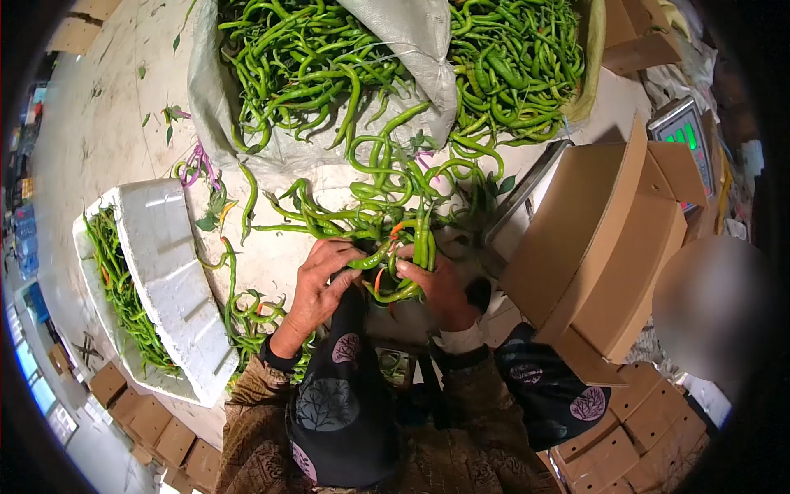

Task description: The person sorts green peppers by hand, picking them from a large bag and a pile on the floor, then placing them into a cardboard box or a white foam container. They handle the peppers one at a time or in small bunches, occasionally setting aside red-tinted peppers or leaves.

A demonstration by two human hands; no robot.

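Observation:
My right hand (443, 290) is closed round a small bunch of long green chili peppers (422, 243), with a few orange-red ones among them. Close beside it, the fingers of my left hand (321, 284) are bent and pinch at a green chili pepper (369, 260) on the near side of the bunch. Part of the left fingertips is hidden. Just beyond both hands, a loose heap of curled green chili peppers (383, 177) lies on the floor, running up to the mouth of a white woven sack (210, 82) full of them.
A second sack (598, 49) of peppers stands at the upper right. To the left is a white foam box (156, 239) with peppers and a tilted lid. An open cardboard box (568, 222) and a scale display (683, 136) are at the right. Stacked cartons (634, 428) stand behind at lower right.

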